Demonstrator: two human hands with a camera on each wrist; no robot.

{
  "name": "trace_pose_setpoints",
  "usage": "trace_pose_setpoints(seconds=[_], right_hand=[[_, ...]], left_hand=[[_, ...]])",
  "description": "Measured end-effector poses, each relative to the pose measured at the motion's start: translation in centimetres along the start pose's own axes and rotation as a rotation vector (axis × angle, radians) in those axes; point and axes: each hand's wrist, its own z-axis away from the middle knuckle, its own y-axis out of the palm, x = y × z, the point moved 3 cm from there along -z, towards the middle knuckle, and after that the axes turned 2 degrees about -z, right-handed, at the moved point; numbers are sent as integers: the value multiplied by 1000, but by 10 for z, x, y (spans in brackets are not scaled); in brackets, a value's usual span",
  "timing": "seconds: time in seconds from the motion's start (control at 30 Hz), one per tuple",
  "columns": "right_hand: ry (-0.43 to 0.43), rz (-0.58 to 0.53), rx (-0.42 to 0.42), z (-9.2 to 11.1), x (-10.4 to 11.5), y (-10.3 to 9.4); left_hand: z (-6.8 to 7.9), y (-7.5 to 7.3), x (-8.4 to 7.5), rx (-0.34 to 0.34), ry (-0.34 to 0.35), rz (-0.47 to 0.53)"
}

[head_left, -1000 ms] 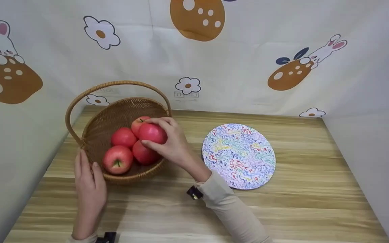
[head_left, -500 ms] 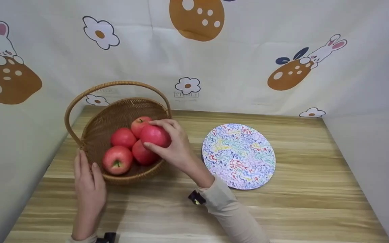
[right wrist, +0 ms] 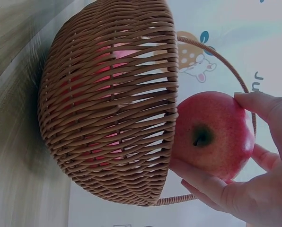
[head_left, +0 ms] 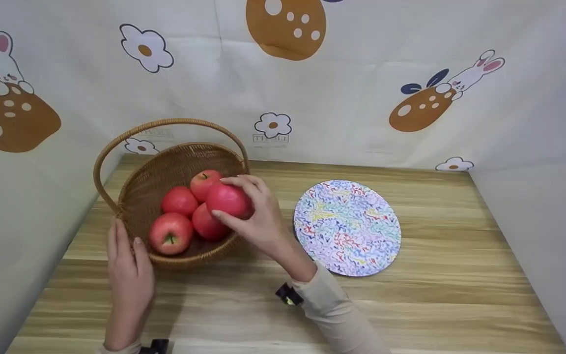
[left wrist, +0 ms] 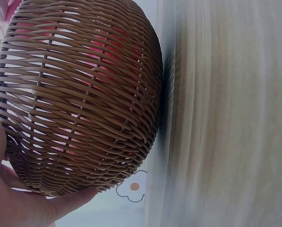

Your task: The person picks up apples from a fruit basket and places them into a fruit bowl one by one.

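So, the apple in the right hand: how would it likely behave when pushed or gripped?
The apple would probably roll if pushed on a flat surface, since it looks close to round. Its shiny skin may feel slightly slippery. It is likely firm rather than soft, as no dent shows where the right hand holds it.

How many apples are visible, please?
5: one apple in the right hand; the basket holds a front apple, back apple, middle-left apple and middle-right apple; more may be hidden.
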Motion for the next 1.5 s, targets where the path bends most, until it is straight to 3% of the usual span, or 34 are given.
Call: trace_pose_setpoints(seconds=[0.9,1.5], right_hand=[[57,-88,-35,8,-5,-12],[104,-165,-64,6,-3,-29]], left_hand=[[0,4,1,3,21,10],[1,-2,2,22,-9,0]])
